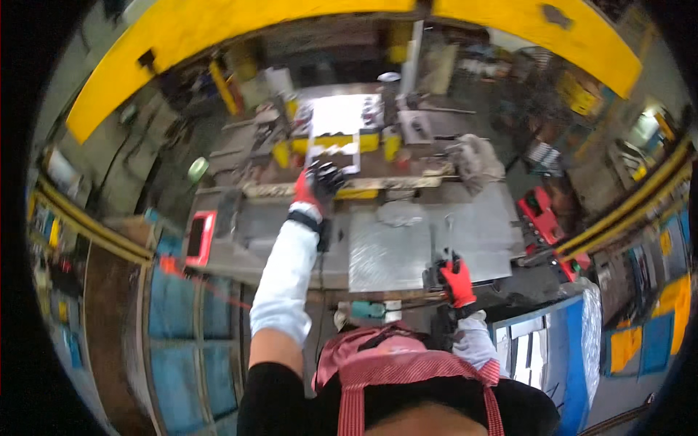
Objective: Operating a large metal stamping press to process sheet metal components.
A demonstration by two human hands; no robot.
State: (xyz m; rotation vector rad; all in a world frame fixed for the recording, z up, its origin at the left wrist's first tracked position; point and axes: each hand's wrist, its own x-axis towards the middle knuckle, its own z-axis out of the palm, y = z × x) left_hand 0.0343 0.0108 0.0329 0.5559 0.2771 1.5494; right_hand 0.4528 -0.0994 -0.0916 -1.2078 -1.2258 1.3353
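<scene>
Bright metal sheet (pixel 334 120) lies just beyond the pale crossbar (pixel 418 182), left of its middle, with its near end close to the bar and a scalloped dark outline showing partway along it. My left hand (pixel 318 183), in a red and black glove, reaches over the crossbar so that its fingers meet the near end of that sheet; the blur keeps me from telling whether they close on it or only rest there.

My right hand (pixel 456 282), gloved the same way, is on the near side of the crossbar, well apart from the bright sheet. It sits at the near edge of the flat silver sheets (pixel 390 251), fingers pointing toward the bar, and I cannot tell whether they grip.

I see yellow blocks (pixel 391 145) beyond the crossbar, a crumpled grey rag (pixel 476 161) at its right end, a red-framed panel (pixel 198 238) nearer than its left end, and a yellow beam (pixel 240 22) far beyond it.
</scene>
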